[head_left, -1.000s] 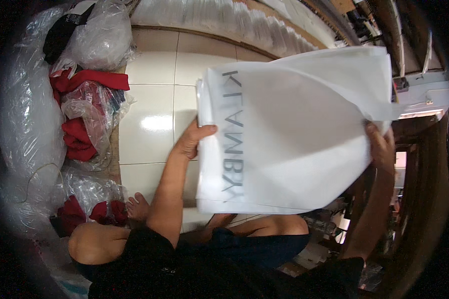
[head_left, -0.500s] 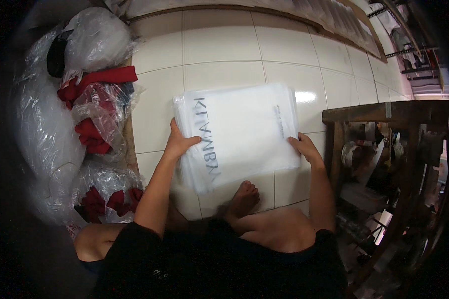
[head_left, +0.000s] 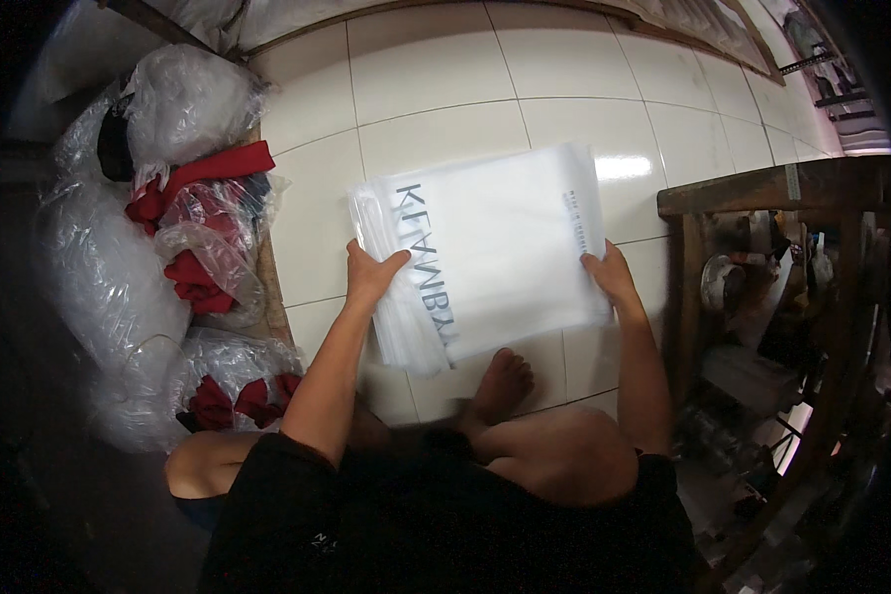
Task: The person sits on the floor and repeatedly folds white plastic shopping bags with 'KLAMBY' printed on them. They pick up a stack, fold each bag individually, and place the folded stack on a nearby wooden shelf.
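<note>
Between my two hands is a stack of white translucent plastic bags [head_left: 510, 247] with dark printing along the left and right sides. My left hand [head_left: 371, 270] grips the stack's left edge, thumb on top and fingers at the side and underneath. On the opposite edge my right hand [head_left: 609, 272] holds in the same way, its thumb pressed on the upper face. Several layers fan out and bunch along the left edge. The stack is over the tiled floor just beyond my bare foot [head_left: 502, 386]; whether it touches the tiles is hard to tell.
At the left lie large clear plastic bags [head_left: 119, 287] and bundles of red cloth [head_left: 213, 168], some wrapped in clear plastic. A wooden table or rack [head_left: 762, 188] holding assorted items stands close by my right arm. White tiles [head_left: 426, 69] stretch out beyond the stack.
The stack's right side has tilted slightly upward in the picture, and its left edge layers look more bunched. Both hands keep their hold. The whole view has shifted a little.
</note>
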`<state>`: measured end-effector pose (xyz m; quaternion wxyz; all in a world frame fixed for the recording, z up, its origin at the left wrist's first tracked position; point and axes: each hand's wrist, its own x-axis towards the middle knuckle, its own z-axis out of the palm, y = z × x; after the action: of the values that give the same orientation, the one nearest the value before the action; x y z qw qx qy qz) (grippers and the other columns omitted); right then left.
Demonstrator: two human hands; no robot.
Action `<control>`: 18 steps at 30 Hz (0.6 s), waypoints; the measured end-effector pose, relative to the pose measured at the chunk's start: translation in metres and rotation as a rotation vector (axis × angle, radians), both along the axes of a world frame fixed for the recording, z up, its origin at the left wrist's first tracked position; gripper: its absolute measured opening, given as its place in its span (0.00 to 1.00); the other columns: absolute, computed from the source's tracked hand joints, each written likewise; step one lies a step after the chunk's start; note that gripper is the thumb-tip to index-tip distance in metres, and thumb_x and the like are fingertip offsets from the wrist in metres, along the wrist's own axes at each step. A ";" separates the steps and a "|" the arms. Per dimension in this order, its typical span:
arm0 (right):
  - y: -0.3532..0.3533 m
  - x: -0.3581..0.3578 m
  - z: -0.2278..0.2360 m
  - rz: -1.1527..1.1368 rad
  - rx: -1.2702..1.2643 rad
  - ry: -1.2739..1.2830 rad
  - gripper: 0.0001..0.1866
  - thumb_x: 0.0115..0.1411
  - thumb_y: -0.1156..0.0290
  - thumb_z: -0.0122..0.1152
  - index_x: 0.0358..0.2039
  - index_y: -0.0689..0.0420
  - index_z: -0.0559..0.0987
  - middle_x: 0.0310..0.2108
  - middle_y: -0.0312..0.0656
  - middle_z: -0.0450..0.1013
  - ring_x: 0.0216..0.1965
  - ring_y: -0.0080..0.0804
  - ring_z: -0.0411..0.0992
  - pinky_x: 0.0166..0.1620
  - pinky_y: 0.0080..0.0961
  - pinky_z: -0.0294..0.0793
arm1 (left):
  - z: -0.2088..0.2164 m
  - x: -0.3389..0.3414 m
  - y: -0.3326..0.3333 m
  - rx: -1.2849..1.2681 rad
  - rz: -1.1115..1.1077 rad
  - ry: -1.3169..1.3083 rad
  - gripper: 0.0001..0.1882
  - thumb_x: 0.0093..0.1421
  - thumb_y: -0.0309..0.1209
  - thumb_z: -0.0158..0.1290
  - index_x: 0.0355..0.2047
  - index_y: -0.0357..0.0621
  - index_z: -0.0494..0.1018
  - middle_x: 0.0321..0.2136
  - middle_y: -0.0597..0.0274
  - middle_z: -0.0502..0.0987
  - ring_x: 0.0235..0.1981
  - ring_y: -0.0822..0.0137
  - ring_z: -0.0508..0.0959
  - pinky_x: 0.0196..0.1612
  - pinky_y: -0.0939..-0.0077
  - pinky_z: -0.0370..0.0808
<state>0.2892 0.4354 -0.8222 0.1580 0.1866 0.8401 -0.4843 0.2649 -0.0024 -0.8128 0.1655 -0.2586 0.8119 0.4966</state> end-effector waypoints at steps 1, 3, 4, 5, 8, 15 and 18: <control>0.004 0.002 -0.008 0.033 0.093 0.044 0.20 0.56 0.73 0.59 0.48 0.70 0.75 0.39 0.47 0.77 0.39 0.31 0.76 0.44 0.29 0.75 | 0.000 0.001 0.001 0.072 0.029 -0.023 0.51 0.44 0.44 0.67 0.59 0.27 0.53 0.52 0.35 0.69 0.52 0.48 0.74 0.54 0.62 0.72; -0.004 -0.001 0.000 0.044 0.100 0.013 0.19 0.54 0.73 0.59 0.45 0.71 0.76 0.38 0.48 0.77 0.38 0.33 0.76 0.44 0.30 0.75 | 0.005 0.006 -0.001 0.105 0.062 -0.024 0.47 0.44 0.44 0.67 0.56 0.28 0.56 0.50 0.37 0.71 0.50 0.49 0.75 0.51 0.63 0.74; -0.005 -0.001 0.005 0.016 0.018 -0.060 0.19 0.52 0.72 0.60 0.43 0.70 0.77 0.40 0.50 0.77 0.40 0.35 0.76 0.45 0.31 0.74 | 0.008 0.007 -0.002 0.122 0.078 -0.024 0.46 0.44 0.44 0.67 0.55 0.29 0.58 0.49 0.38 0.72 0.48 0.50 0.76 0.50 0.63 0.74; -0.010 -0.002 0.016 -0.012 -0.062 -0.133 0.19 0.51 0.70 0.61 0.41 0.70 0.78 0.41 0.53 0.77 0.42 0.37 0.76 0.47 0.32 0.74 | 0.010 0.006 -0.006 0.108 0.053 -0.035 0.46 0.44 0.44 0.67 0.55 0.29 0.57 0.48 0.38 0.73 0.48 0.49 0.77 0.50 0.63 0.74; -0.024 0.001 0.028 -0.063 -0.226 -0.276 0.23 0.50 0.71 0.61 0.46 0.70 0.76 0.40 0.52 0.77 0.39 0.39 0.77 0.44 0.32 0.75 | 0.022 -0.004 -0.017 0.028 -0.035 -0.062 0.46 0.46 0.46 0.65 0.55 0.29 0.57 0.47 0.37 0.74 0.47 0.48 0.77 0.50 0.63 0.74; -0.045 0.014 0.024 -0.020 -0.071 0.070 0.23 0.53 0.72 0.59 0.49 0.69 0.71 0.41 0.55 0.76 0.41 0.44 0.76 0.45 0.35 0.75 | 0.032 -0.009 -0.024 -0.197 -0.086 -0.092 0.44 0.53 0.57 0.56 0.53 0.28 0.60 0.48 0.31 0.73 0.49 0.43 0.76 0.52 0.59 0.72; -0.082 0.015 0.065 0.040 0.239 0.103 0.22 0.55 0.71 0.59 0.48 0.68 0.70 0.46 0.59 0.73 0.48 0.50 0.73 0.49 0.39 0.72 | 0.021 -0.001 -0.024 -0.188 -0.051 -0.072 0.43 0.56 0.60 0.51 0.52 0.26 0.63 0.47 0.29 0.73 0.50 0.40 0.76 0.53 0.57 0.71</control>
<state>0.3041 0.3531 -0.7570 0.1008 0.1621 0.9023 -0.3866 0.2637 -0.0260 -0.7915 0.1821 -0.2698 0.8548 0.4042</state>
